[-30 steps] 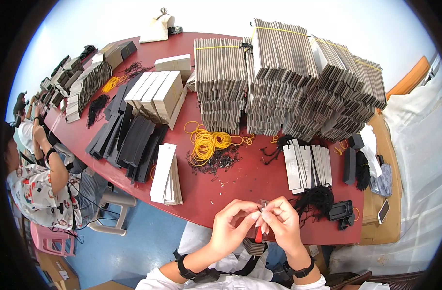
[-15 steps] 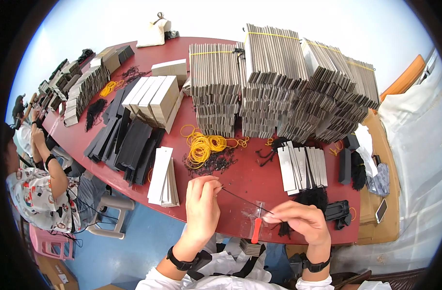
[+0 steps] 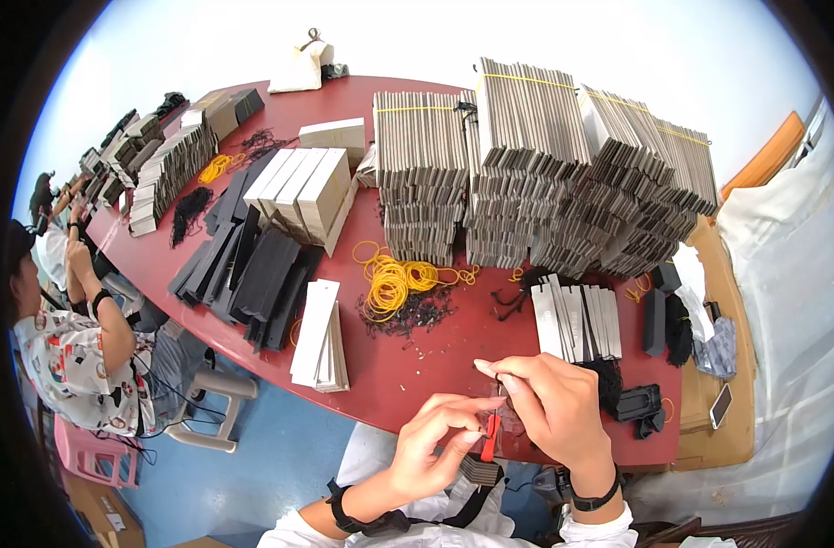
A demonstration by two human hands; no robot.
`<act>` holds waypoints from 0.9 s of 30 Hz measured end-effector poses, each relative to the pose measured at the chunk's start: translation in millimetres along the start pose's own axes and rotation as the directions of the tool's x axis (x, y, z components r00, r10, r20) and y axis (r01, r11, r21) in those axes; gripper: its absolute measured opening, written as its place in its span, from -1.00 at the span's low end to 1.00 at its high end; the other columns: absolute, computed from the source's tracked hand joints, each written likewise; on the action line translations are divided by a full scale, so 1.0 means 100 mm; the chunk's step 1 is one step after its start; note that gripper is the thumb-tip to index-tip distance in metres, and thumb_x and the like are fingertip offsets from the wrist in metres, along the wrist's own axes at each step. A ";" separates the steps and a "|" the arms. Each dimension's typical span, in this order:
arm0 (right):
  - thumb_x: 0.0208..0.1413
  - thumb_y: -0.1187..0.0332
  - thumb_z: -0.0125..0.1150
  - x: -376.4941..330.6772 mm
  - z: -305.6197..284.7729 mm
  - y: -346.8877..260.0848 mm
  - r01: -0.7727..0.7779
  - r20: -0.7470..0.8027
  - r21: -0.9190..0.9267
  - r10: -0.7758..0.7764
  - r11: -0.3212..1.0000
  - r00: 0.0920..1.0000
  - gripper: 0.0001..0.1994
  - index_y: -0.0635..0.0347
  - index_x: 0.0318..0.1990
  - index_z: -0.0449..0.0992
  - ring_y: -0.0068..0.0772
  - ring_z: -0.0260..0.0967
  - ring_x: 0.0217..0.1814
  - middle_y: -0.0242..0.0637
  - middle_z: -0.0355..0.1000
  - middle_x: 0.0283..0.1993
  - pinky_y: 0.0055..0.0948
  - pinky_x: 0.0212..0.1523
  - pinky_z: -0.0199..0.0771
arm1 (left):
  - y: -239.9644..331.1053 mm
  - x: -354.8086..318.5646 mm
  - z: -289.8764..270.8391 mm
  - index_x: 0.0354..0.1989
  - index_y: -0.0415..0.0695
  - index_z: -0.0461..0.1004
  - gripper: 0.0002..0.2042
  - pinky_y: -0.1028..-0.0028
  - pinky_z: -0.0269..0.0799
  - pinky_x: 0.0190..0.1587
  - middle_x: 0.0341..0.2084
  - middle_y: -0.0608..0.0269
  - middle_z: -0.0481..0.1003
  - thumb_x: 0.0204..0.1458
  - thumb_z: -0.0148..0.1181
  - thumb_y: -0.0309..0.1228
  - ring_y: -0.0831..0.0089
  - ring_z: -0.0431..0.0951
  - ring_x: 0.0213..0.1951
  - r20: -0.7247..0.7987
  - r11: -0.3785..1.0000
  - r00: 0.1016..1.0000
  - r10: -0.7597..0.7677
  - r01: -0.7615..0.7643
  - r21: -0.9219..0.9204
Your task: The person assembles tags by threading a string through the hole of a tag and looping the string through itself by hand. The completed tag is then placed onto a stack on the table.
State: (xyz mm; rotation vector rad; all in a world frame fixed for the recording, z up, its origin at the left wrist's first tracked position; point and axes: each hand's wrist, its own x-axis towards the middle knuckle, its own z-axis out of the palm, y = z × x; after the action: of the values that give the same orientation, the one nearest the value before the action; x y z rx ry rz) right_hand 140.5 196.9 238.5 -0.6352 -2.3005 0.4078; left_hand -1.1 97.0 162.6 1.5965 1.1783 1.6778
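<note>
Above the near table edge my two hands work close together around a thin black cord (image 3: pixel 500 391). My right hand (image 3: pixel 558 406) is closed, its thumb and forefinger pinching the cord from above. Lower and to the left, my left hand (image 3: pixel 435 446) has its thumb and a finger brought together in a pinch, with the forefinger reaching toward the cord; the cord's end there is mostly hidden. Between the hands stands a small red-handled tool (image 3: pixel 491 438), at the table edge by some clear film. Below it is a small stack of grey strips (image 3: pixel 481 470).
The red table (image 3: pixel 417 374) bears tall banded stacks of grey boards (image 3: pixel 421 173), yellow bands (image 3: pixel 394 283), black strips (image 3: pixel 262 279), pale card stacks (image 3: pixel 321 338) and white tags (image 3: pixel 576 320). A person (image 3: pixel 79 356) sits at the left; a phone (image 3: pixel 722 406) lies right.
My left hand has moved down and right to the red-handled tool. My right hand has risen slightly and shifted left; the cord no longer stretches across a wide gap.
</note>
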 end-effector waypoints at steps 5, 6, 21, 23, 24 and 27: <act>-0.06 0.44 0.32 -0.09 0.00 0.02 0.016 0.002 -0.109 -0.016 0.994 1.000 -0.78 0.09 -0.20 0.57 -0.48 0.35 -0.60 -0.42 0.44 -0.53 -0.47 -0.60 0.37 | -0.02 -0.07 0.07 -0.32 -0.20 0.41 -0.96 0.34 0.41 -0.07 -0.08 -0.03 0.52 0.13 0.10 -0.51 0.28 0.50 -0.18 -0.008 0.990 0.996 -0.088 0.087 -0.114; -0.06 0.44 0.32 -0.12 0.00 0.03 0.018 0.007 -0.113 -0.018 0.993 1.000 -0.78 0.09 -0.20 0.57 -0.48 0.35 -0.60 -0.42 0.44 -0.53 -0.47 -0.60 0.37 | -0.02 -0.08 0.08 -0.32 -0.20 0.42 -0.97 0.33 0.42 -0.07 -0.07 -0.03 0.52 0.12 0.10 -0.53 0.28 0.50 -0.18 -0.001 0.975 0.988 -0.154 0.152 -0.161; -0.21 0.47 0.41 -0.38 0.05 0.18 -0.140 -0.007 0.046 0.141 0.989 0.990 -0.84 0.17 -0.47 0.51 -0.36 0.34 -0.56 -0.32 0.35 -0.52 -0.44 -0.57 0.33 | -0.14 -0.16 0.16 -0.28 -0.18 0.40 -0.88 0.36 0.30 0.06 0.14 0.00 0.34 0.22 0.05 -0.40 0.42 0.40 0.01 0.251 0.604 0.891 -0.378 0.442 -0.663; -0.20 0.44 0.41 -0.45 0.07 0.21 -0.117 0.052 0.095 0.113 0.989 0.992 -0.84 0.17 -0.47 0.51 -0.36 0.33 -0.55 -0.34 0.33 -0.52 -0.43 -0.56 0.34 | -0.22 -0.17 0.19 -0.28 -0.17 0.40 -0.88 0.38 0.29 0.05 0.14 -0.01 0.34 0.21 0.07 -0.39 0.41 0.40 0.02 0.286 0.526 0.866 -0.409 0.480 -0.702; -0.20 0.40 0.42 -0.49 0.08 0.23 -0.073 0.064 0.062 0.069 0.995 0.996 -0.83 0.17 -0.47 0.51 -0.37 0.34 -0.54 -0.34 0.33 -0.51 -0.43 -0.56 0.34 | -0.24 -0.17 0.20 -0.28 -0.17 0.41 -0.88 0.39 0.29 0.05 0.14 -0.02 0.34 0.20 0.08 -0.38 0.40 0.40 0.04 0.320 0.445 0.841 -0.437 0.511 -0.735; -0.21 0.37 0.43 -0.61 0.08 0.21 -0.094 0.088 0.078 0.087 0.992 0.992 -0.83 0.15 -0.48 0.52 -0.37 0.34 -0.54 -0.35 0.33 -0.52 -0.42 -0.55 0.34 | -0.22 -0.08 0.23 -0.29 -0.17 0.40 -0.87 0.47 0.31 -0.04 0.09 0.06 0.37 0.17 0.12 -0.36 0.48 0.41 -0.05 0.345 0.256 0.818 -0.459 0.494 -0.831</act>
State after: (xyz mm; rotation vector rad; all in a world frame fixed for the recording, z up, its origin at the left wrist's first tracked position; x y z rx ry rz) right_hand 180.2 180.2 189.7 -0.6948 -2.3271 0.5799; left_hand 18.4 105.4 137.4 0.4540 0.4196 1.4014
